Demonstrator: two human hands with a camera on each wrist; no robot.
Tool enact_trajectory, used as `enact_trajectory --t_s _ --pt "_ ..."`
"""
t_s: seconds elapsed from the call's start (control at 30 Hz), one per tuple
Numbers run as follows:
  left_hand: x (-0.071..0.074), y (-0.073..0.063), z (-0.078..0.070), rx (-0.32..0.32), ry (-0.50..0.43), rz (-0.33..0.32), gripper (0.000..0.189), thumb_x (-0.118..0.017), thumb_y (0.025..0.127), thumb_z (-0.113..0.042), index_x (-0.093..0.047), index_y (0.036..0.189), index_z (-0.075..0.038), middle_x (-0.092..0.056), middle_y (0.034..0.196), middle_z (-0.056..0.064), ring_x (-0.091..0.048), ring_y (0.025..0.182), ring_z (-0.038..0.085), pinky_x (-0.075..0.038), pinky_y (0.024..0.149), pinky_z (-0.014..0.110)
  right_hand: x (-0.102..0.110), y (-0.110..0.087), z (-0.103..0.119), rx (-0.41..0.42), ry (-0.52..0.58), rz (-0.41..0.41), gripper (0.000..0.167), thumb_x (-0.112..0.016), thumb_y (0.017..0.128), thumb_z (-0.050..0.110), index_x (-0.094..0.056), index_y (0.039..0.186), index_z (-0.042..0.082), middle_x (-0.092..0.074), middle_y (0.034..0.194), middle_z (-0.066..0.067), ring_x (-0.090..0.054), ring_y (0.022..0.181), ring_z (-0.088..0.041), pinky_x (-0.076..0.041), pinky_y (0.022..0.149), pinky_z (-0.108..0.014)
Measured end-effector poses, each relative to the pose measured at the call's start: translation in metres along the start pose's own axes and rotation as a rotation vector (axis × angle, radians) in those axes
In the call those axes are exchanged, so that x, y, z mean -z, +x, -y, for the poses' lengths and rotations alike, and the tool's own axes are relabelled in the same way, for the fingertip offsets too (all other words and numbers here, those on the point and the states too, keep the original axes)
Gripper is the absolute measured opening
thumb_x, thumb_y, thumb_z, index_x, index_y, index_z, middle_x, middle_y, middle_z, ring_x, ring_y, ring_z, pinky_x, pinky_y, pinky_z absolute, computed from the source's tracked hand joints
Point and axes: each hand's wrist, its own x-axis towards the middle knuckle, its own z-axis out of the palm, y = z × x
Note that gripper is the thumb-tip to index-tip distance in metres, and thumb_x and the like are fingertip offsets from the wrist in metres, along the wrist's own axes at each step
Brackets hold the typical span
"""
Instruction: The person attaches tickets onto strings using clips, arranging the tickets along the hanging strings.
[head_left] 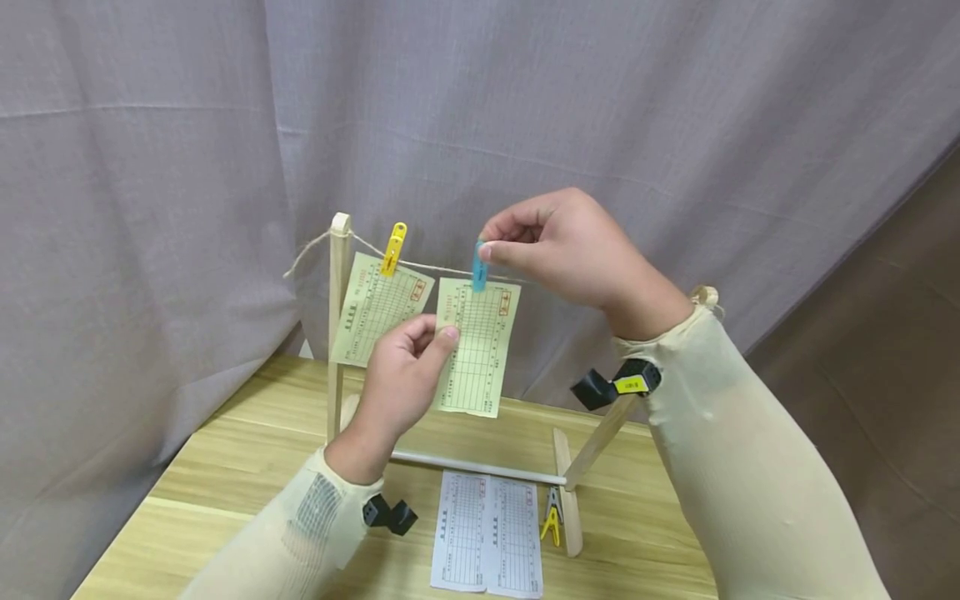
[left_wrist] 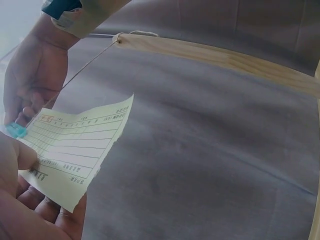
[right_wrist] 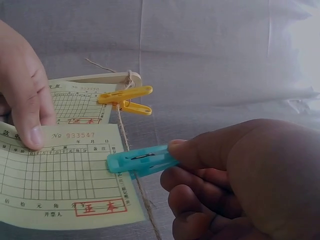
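My left hand pinches the left edge of a yellow receipt slip between thumb and fingers, holding it up at the string. With thumb and fingertips, my right hand grips a blue clothespin by its handle end. The clothespin's nose overlaps the slip's top edge and the string in the right wrist view. To the left, a second yellow slip hangs from the string under a yellow clothespin.
The string runs between the posts of a wooden frame, which stands on a wood-grain table. Two white slips lie side by side in front, beside a grey and a yellow clothespin. Behind hangs a grey curtain.
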Motion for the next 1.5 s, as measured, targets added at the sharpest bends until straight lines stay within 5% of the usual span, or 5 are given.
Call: enact_trajectory --t_s 0.97,1.23,1.5 --pt "0.0016 -0.0001 -0.0051 0.007 -0.035 -0.007 0.023 -0.074 0.108 -0.032 -0.082 0.115 -0.012 -0.074 0.089 0.005 -0.060 0.074 0.019 -0.052 0.066 0.026 0.0001 -0.0018 -0.0007 -0.102 0.012 0.083 0.020 -0.087 0.097 0.033 -0.085 0.115 0.025 -0.083 0.104 0.000 -0.075 0.098 -0.017 -0.058 0.089 -0.038" --pt "0.0013 -0.0006 -0.0040 0.004 -0.027 -0.012 0.022 -0.075 0.107 -0.033 -0.082 0.113 -0.013 -0.068 0.083 0.002 -0.056 0.072 0.018 -0.049 0.064 0.026 0.0004 -0.0019 -0.0021 -0.091 0.019 0.092 0.021 -0.086 0.097 0.031 -0.082 0.116 0.024 -0.081 0.105 -0.001 -0.074 0.097 -0.019 -0.058 0.087 -0.040" --pt "0.0032 -0.0004 -0.0011 0.004 -0.025 -0.014 0.022 -0.075 0.108 -0.034 -0.082 0.112 -0.013 -0.068 0.083 0.003 -0.056 0.072 0.019 -0.050 0.065 0.027 0.0017 -0.0024 -0.0043 -0.041 -0.015 0.130 0.035 -0.081 0.100 0.029 -0.080 0.135 0.030 -0.082 0.110 0.002 -0.075 0.097 -0.018 -0.060 0.088 -0.040"
